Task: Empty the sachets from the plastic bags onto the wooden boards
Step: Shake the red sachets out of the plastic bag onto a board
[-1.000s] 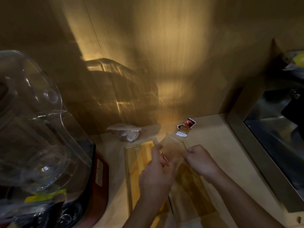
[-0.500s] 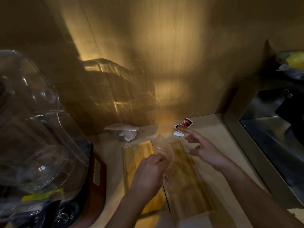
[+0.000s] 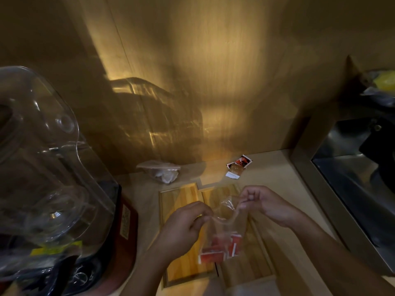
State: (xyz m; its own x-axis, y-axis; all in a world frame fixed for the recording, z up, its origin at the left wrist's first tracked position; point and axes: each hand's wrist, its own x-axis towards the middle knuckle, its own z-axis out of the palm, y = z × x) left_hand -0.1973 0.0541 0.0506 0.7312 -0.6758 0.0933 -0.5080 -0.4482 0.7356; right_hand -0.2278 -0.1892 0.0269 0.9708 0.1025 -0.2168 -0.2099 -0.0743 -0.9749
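Two wooden boards lie side by side on the counter, the left board (image 3: 181, 201) lighter than the right board (image 3: 256, 259). Above them I hold a clear plastic bag (image 3: 222, 227) by its top edge. My left hand (image 3: 183, 227) pinches one side of the opening and my right hand (image 3: 265, 204) pinches the other. Several red sachets (image 3: 220, 248) hang in the bottom of the bag. A second plastic bag (image 3: 162, 171) with white contents lies behind the boards. A few loose sachets (image 3: 238, 165) lie on the counter at the back right.
A large clear blender jar cover (image 3: 42, 167) on a dark red base (image 3: 126, 231) fills the left side. A wooden wall stands behind the counter. A metal-framed recess (image 3: 350, 189) borders the counter on the right.
My right hand came back from the loose sachets and took hold of the bag's top edge. The bag now hangs between both hands with red sachets in its bottom.
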